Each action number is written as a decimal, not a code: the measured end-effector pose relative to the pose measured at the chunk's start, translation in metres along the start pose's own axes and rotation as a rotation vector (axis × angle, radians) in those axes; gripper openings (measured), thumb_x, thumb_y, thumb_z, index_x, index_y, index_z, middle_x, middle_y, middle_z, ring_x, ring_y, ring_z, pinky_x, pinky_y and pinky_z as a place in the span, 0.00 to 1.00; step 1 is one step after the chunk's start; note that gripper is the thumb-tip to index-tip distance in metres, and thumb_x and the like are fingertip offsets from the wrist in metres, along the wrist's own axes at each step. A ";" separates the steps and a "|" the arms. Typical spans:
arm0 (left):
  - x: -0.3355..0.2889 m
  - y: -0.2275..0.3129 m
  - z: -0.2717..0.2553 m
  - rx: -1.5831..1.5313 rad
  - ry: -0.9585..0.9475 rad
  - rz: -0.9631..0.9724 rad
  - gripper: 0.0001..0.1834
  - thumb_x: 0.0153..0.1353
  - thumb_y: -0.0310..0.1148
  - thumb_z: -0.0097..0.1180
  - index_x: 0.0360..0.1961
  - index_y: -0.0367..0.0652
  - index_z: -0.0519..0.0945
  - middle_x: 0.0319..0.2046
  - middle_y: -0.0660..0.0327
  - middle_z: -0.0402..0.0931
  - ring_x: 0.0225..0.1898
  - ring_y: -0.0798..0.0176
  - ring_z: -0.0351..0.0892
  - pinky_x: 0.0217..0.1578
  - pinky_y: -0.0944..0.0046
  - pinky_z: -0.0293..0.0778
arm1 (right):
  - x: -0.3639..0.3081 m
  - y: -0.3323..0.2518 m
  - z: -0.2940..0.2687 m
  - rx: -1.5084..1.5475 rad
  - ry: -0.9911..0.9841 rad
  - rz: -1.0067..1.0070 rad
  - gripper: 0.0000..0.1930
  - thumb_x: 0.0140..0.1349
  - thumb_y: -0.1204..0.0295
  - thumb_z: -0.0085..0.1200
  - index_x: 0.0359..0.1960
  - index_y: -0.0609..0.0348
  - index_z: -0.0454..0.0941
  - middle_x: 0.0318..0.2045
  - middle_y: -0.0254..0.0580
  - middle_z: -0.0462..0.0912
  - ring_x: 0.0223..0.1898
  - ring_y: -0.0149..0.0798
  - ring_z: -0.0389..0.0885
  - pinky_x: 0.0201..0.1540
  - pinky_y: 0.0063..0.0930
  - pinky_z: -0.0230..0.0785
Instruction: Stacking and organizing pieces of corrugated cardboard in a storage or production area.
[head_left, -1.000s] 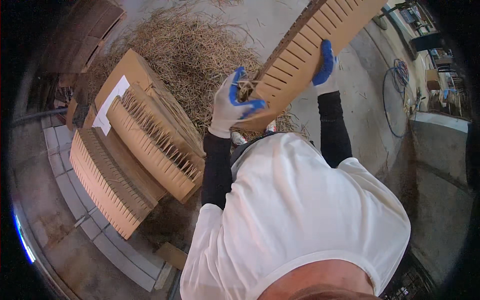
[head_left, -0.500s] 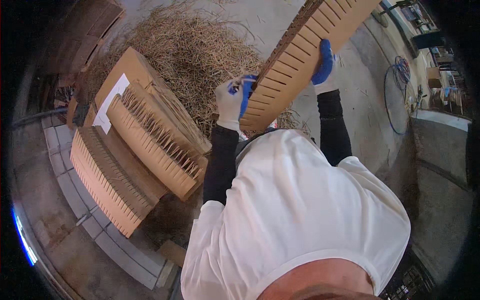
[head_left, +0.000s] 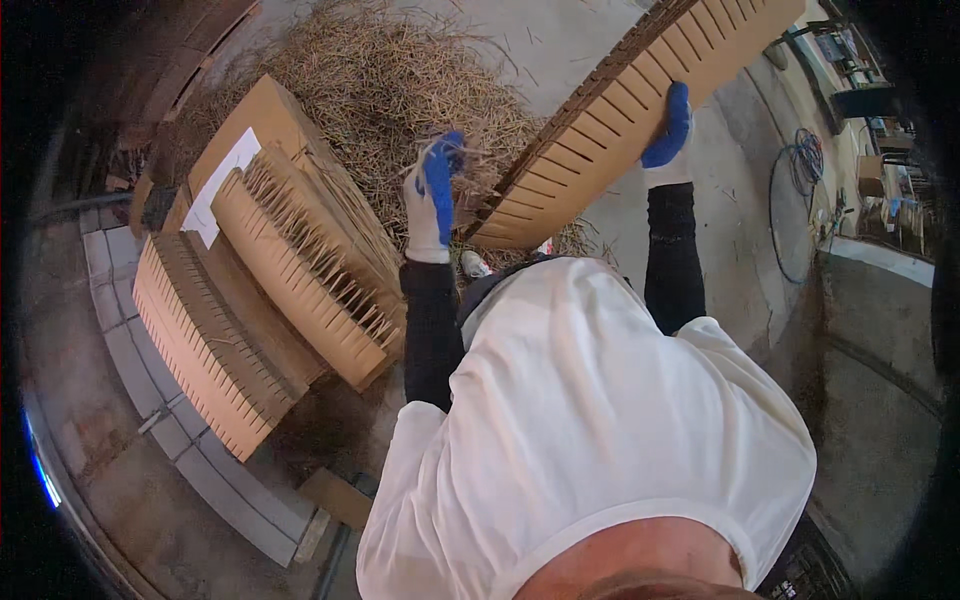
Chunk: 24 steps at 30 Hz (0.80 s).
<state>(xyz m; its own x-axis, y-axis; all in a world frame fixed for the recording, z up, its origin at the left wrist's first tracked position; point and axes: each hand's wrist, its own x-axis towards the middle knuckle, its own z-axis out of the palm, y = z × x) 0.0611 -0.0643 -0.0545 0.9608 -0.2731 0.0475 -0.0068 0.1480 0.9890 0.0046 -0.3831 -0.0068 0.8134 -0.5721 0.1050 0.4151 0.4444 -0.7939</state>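
Observation:
My right hand, in a blue-and-white work glove, grips the right edge of a long cardboard divider stack with a row of slots cut along its side. The stack slants from my waist toward the upper right. My left hand, gloved the same way, is just left of the stack's lower end and apart from it. Thin cardboard strips blur in the gap between that hand and the stack. Motion smears the left fingers, so whether they hold any strips is unclear.
A big heap of loose cardboard strips covers the floor ahead. At my left stand slotted cardboard pieces, an outer slotted piece and a white paper sheet. A coiled blue hose lies far right.
My left hand has come off the stack's slotted edge and moved left and slightly up, with strips now blurred beside it. The stack and my right hand have shifted slightly right in view.

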 end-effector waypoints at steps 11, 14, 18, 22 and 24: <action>-0.026 0.011 0.022 0.150 -0.438 -0.127 0.22 0.59 0.33 0.58 0.53 0.37 0.73 0.42 0.60 0.78 0.42 0.69 0.75 0.45 0.68 0.70 | 0.009 -0.012 0.002 0.105 -0.036 -0.012 0.24 0.66 0.59 0.46 0.59 0.59 0.63 0.55 0.43 0.72 0.55 0.43 0.72 0.58 0.40 0.66; -0.022 0.013 0.020 0.255 -0.453 -0.311 0.19 0.61 0.33 0.55 0.52 0.37 0.74 0.38 0.62 0.79 0.39 0.71 0.75 0.43 0.70 0.70 | 0.007 -0.013 -0.003 0.057 -0.021 0.000 0.26 0.66 0.57 0.45 0.61 0.58 0.61 0.57 0.44 0.69 0.57 0.44 0.70 0.60 0.41 0.63; -0.015 0.009 0.022 0.356 -0.465 -0.160 0.15 0.59 0.30 0.55 0.47 0.37 0.77 0.36 0.59 0.80 0.36 0.67 0.79 0.41 0.67 0.73 | 0.008 -0.010 -0.012 -0.007 -0.014 -0.021 0.26 0.66 0.57 0.44 0.61 0.57 0.61 0.58 0.44 0.69 0.57 0.44 0.70 0.60 0.41 0.62; -0.017 0.037 0.039 0.307 -0.429 -0.031 0.13 0.55 0.26 0.56 0.43 0.37 0.79 0.34 0.55 0.81 0.36 0.61 0.81 0.41 0.65 0.74 | 0.005 -0.010 -0.017 0.012 0.001 0.027 0.26 0.66 0.56 0.44 0.62 0.57 0.60 0.58 0.44 0.69 0.57 0.44 0.69 0.60 0.41 0.62; -0.020 0.028 0.039 0.412 -0.308 0.187 0.11 0.53 0.25 0.56 0.39 0.36 0.79 0.32 0.54 0.80 0.34 0.58 0.81 0.38 0.64 0.74 | 0.005 -0.010 -0.013 0.059 -0.009 0.059 0.26 0.66 0.56 0.43 0.62 0.57 0.61 0.58 0.43 0.69 0.57 0.44 0.69 0.60 0.42 0.62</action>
<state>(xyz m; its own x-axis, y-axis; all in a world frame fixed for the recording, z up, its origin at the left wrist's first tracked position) 0.0307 -0.0919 -0.0222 0.8077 -0.5526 0.2053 -0.3372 -0.1474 0.9298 -0.0011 -0.3995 -0.0066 0.8405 -0.5380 0.0647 0.3895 0.5169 -0.7623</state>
